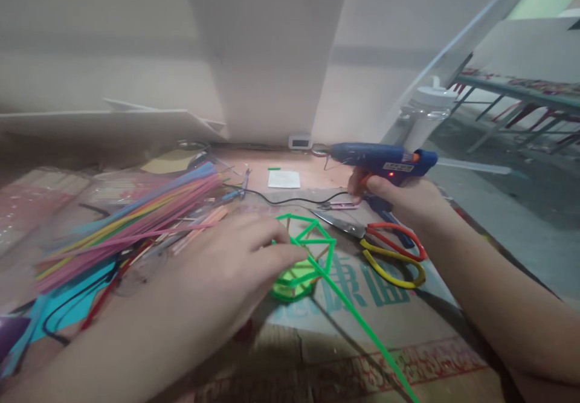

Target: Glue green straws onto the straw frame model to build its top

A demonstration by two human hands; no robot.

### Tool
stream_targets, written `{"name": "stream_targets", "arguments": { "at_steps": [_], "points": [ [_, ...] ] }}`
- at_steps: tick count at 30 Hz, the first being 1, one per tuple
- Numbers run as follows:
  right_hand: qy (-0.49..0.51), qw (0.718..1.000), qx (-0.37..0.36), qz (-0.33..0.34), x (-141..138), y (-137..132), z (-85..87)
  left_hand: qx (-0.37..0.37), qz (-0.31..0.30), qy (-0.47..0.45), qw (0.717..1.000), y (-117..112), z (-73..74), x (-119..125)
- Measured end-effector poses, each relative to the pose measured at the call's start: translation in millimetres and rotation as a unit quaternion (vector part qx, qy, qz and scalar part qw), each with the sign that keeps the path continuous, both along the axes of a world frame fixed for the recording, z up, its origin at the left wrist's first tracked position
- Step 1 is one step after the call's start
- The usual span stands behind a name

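Note:
My left hand (244,246) has its thumb and fingers closed at the near left side of a small many-sided frame (322,270) made of green pipe cleaner and thin sticks. A long green pipe cleaner (362,324) runs from the frame to the bottom edge of the view. My right hand (399,194) is wrapped round the handle of a blue hot glue gun (369,153), whose red light is lit. The gun points left, above and apart from the frame. Scissors (394,249) with red and yellow handles lie between the frame and my right forearm.
Bundled coloured pipe cleaners (136,216) lie at the left by a blue sheet (81,294). A black cord (290,200) crosses behind the frame, near small pink-handled snips (342,206) and a white paper square (284,179). A lidded clear cup (426,113) stands behind the glue gun.

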State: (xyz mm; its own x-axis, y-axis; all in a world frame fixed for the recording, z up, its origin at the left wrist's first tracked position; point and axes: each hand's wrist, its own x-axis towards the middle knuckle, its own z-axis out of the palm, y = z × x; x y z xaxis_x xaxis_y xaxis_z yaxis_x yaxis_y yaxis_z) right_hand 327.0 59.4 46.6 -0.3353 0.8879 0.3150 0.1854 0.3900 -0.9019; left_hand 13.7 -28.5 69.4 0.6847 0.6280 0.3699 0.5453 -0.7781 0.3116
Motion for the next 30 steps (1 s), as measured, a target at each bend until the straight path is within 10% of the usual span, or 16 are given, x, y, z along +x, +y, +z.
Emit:
{"name": "stream_targets", "arguments": {
  "at_steps": [9,30],
  "points": [
    [-0.028,1.0,-0.001,0.008,7,-17,4.8,-0.051,0.067,0.014,0.996,56,-7.6,-17],
    [-0.156,0.988,0.009,0.017,3,-29,13.8,-0.039,0.007,0.023,0.999,45,-21.1,-10]
  ]
}}
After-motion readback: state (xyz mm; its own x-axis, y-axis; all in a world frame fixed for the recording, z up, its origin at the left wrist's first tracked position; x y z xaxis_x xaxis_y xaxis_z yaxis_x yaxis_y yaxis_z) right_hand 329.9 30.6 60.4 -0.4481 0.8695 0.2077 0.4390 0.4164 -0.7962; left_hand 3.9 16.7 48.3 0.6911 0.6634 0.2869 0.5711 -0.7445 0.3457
